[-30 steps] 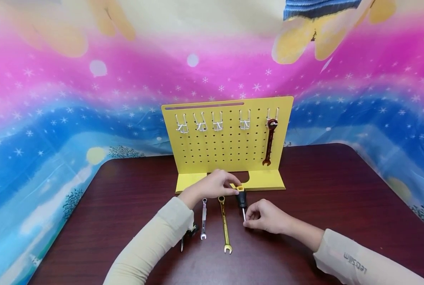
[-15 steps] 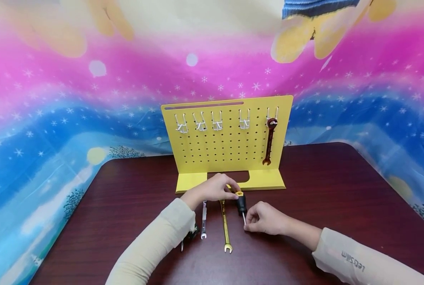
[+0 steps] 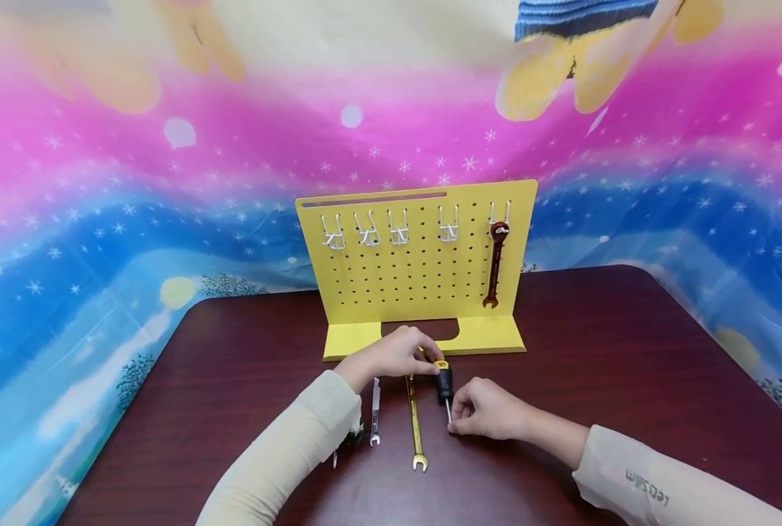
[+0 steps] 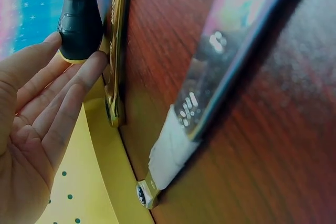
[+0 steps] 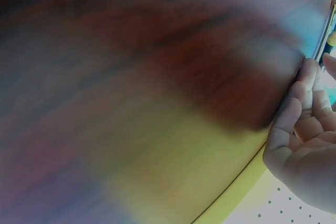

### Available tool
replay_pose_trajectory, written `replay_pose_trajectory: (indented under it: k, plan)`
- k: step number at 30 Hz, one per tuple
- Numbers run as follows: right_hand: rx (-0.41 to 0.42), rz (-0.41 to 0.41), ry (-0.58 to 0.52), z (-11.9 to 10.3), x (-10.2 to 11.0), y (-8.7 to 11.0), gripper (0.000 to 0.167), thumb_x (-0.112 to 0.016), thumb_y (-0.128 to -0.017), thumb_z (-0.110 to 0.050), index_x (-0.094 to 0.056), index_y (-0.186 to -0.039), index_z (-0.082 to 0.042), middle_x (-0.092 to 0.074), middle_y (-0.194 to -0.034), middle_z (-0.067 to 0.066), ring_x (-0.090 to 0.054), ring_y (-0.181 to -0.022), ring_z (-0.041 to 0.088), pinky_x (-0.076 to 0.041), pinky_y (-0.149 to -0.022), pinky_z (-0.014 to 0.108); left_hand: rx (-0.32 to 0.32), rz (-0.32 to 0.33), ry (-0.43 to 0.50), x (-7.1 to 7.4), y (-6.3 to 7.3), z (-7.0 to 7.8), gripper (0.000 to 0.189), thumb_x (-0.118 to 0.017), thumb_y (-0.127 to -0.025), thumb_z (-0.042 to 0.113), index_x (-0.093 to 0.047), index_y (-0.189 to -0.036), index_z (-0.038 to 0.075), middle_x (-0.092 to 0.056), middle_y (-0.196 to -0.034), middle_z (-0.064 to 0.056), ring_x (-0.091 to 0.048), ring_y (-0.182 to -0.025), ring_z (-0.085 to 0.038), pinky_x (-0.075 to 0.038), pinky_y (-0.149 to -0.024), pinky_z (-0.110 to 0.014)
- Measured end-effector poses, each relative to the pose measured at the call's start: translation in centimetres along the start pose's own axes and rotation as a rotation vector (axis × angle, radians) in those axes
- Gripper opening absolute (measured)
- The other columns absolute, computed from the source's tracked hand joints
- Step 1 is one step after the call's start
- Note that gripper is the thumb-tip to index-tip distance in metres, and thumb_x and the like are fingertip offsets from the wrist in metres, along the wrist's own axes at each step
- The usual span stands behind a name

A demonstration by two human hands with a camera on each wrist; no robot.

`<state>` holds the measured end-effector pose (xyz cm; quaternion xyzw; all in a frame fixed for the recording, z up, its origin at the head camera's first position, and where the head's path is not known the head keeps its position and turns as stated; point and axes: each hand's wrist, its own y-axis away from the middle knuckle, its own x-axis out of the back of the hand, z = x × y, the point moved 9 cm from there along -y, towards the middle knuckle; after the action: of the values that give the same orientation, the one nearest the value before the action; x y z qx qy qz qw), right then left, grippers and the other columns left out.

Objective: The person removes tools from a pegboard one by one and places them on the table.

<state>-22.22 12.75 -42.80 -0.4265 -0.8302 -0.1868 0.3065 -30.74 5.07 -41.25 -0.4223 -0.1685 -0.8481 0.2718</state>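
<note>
A screwdriver (image 3: 445, 385) with a stubby black handle and yellow end lies between my two hands, just in front of the pegboard. My left hand (image 3: 399, 353) pinches the handle's yellow end between thumb and fingers; in the left wrist view the black handle (image 4: 81, 17) shows above the fingertips. At the shaft's tip my right hand (image 3: 488, 409) pinches with thumb and curled fingers. Left of the screwdriver lies a gold wrench (image 3: 415, 427), its upper end behind the left hand. A silver wrench (image 3: 374, 416) with a white wrap lies beside it, partly covered by the left arm.
A yellow pegboard (image 3: 423, 285) stands at the back of the dark red table (image 3: 581, 351). Several white hooks (image 3: 448, 232) are on it, and a reddish wrench (image 3: 495, 267) hangs at the right. A dark tool (image 3: 351, 438) lies partly hidden under the left sleeve.
Both hands have shifted slightly toward the front of the table, carrying the screwdriver with them. The left hand now covers the upper end of the gold wrench.
</note>
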Motion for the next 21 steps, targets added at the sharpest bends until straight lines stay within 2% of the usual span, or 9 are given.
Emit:
replay_pose_trajectory:
  k: [8, 14, 21]
  plan:
    - [-0.024, 0.012, 0.015, 0.0, 0.1, 0.1, 0.012, -0.078, -0.081, -0.008, -0.07, -0.071, -0.01, -0.06, -0.059, -0.007, -0.048, -0.054, -0.002, -0.042, -0.051, 0.016, 0.0, 0.001, 0.036, 0.1, 0.1, 0.2, 0.015, -0.073, -0.091, 0.016, -0.075, -0.104, 0.01, -0.075, -0.103, -0.002, -0.071, -0.087, -0.009, -0.055, -0.075, -0.016]
    - [-0.014, 0.007, -0.003, 0.1, 0.5, 0.2, 0.007, -0.076, -0.08, -0.006, -0.071, -0.076, -0.009, -0.061, -0.061, -0.005, -0.048, -0.053, -0.002, -0.042, -0.05, 0.017, -0.002, -0.009, 0.024, 0.0, 0.1, 0.4, 0.015, -0.073, -0.091, 0.016, -0.075, -0.104, 0.01, -0.075, -0.102, -0.001, -0.071, -0.087, -0.009, -0.054, -0.075, -0.016]
    - [-0.033, 0.043, -0.01, 0.9, 2.8, 1.0, 0.005, -0.076, -0.082, -0.007, -0.071, -0.081, -0.008, -0.064, -0.066, -0.004, -0.051, -0.055, 0.0, -0.046, -0.053, 0.019, -0.002, -0.01, 0.0, 0.2, 0.1, 0.4, 0.016, -0.072, -0.092, 0.015, -0.075, -0.106, 0.008, -0.075, -0.103, -0.002, -0.072, -0.089, -0.01, -0.054, -0.077, -0.016]
